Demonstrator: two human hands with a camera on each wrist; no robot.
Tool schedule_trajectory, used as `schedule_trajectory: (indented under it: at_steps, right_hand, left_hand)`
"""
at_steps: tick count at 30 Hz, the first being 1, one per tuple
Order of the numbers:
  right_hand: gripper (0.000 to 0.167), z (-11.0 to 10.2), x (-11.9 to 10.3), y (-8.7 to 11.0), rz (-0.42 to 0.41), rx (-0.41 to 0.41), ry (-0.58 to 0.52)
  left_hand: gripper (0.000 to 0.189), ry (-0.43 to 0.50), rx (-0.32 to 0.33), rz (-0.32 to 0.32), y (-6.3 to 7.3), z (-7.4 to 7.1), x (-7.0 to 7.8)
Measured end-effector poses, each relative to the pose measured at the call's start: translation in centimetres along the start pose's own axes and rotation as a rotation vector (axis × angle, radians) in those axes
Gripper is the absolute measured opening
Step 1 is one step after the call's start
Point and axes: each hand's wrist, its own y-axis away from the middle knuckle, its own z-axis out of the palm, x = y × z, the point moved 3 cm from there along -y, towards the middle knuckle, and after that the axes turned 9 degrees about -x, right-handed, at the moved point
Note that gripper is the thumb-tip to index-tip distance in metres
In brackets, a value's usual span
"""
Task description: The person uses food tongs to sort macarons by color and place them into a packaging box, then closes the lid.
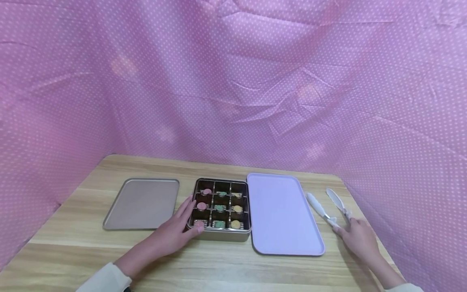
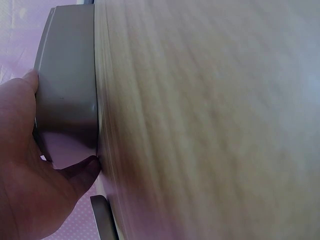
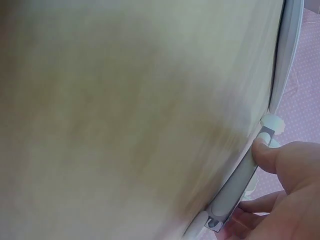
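A bronze-coloured square tin (image 1: 226, 236) stands mid-table, divided inside into small compartments. Round pink, green and yellow pieces (image 1: 219, 208) lie in them, one colour to each column. My left hand (image 1: 173, 233) holds the tin's near left corner, fingers along its left wall and thumb at the front rim. In the left wrist view, one fingertip reaches down to the tin's base (image 2: 67, 65). Right of the purple tray, my right hand (image 1: 359, 239) grips a pair of tongs (image 1: 315, 204) with white tips, its arms spread apart. The thumb presses one side of the tongs (image 3: 235, 185).
A flat bronze-coloured lid (image 1: 144, 205) lies left of the tin. Against the tin's right side lies a long purple tray (image 1: 282, 215). All rest on a wooden table (image 1: 204, 267), with pink dotted cloth (image 1: 226, 89) hanging behind and at both sides.
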Motion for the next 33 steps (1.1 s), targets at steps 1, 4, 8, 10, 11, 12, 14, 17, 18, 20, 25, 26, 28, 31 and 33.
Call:
schedule_trajectory:
  at_steps: [1, 4, 8, 10, 11, 12, 14, 17, 18, 20, 25, 26, 28, 31, 33]
  right_hand:
    - [0.063, 0.0, 0.0, 0.0, 0.004, -0.004, 0.001]
    - [0.067, 0.0, 0.0, 0.1, 0.009, -0.012, 0.001]
    - [0.07, -0.4, -0.7, 0.6, 0.01, 0.023, -0.006]
    - [0.069, -0.8, -1.5, 0.9, 0.006, 0.066, -0.018]
    - [0.067, -1.0, -2.1, 1.1, 0.005, 0.091, -0.028]
    - [0.067, -1.2, -2.8, 1.3, 0.008, 0.106, -0.039]
    - [0.063, -1.6, -4.4, 1.8, -0.01, 0.142, -0.07]
    - [0.054, -1.9, -7.5, 2.6, -0.068, 0.178, -0.128]
    - [0.051, -1.8, -8.7, 2.8, -0.093, 0.187, -0.143]
    - [0.043, -1.6, -11.0, 3.3, -0.154, 0.223, -0.166]
    - [0.028, -0.6, -17.0, 4.7, -0.264, 0.232, -0.235]
    - [0.026, -0.5, -18.2, 5.0, -0.285, 0.217, -0.261]
    - [0.024, 0.0, -20.7, 5.8, -0.329, 0.17, -0.323]
    - [0.022, 0.8, -24.3, 6.8, -0.409, 0.084, -0.412]
    - [0.021, 1.4, -26.4, 7.4, -0.47, 0.025, -0.46]
  left_hand:
    - [0.096, 0.002, -0.001, -0.002, 0.0, 0.0, 0.0]
    - [0.096, 0.005, -0.002, -0.007, -0.1, 0.0, 0.1]
    - [0.094, -0.001, 0.013, -0.017, -0.1, -0.2, 0.2]
    - [0.092, -0.024, 0.039, -0.013, -0.1, -0.6, 0.2]
    - [0.091, -0.037, 0.055, -0.008, -0.1, -0.9, 0.3]
    - [0.089, -0.055, 0.074, -0.002, -0.1, -1.3, 0.3]
    - [0.086, -0.074, 0.111, 0.006, -0.1, -2.2, 0.2]
    - [0.081, -0.06, 0.154, 0.004, 0.0, -3.8, -0.2]
    - [0.079, -0.046, 0.171, 0.001, 0.0, -4.4, -0.5]
    - [0.075, -0.039, 0.202, -0.01, 0.2, -5.6, -1.2]
    - [0.061, -0.121, 0.264, -0.048, 0.3, -8.6, -3.4]
    - [0.058, -0.137, 0.28, -0.052, 0.4, -9.1, -3.9]
    - [0.054, -0.144, 0.308, -0.053, 0.3, -10.0, -5.0]
    - [0.052, -0.126, 0.331, -0.069, 0.3, -11.0, -6.8]
    - [0.056, -0.086, 0.316, -0.1, 0.3, -11.5, -7.9]
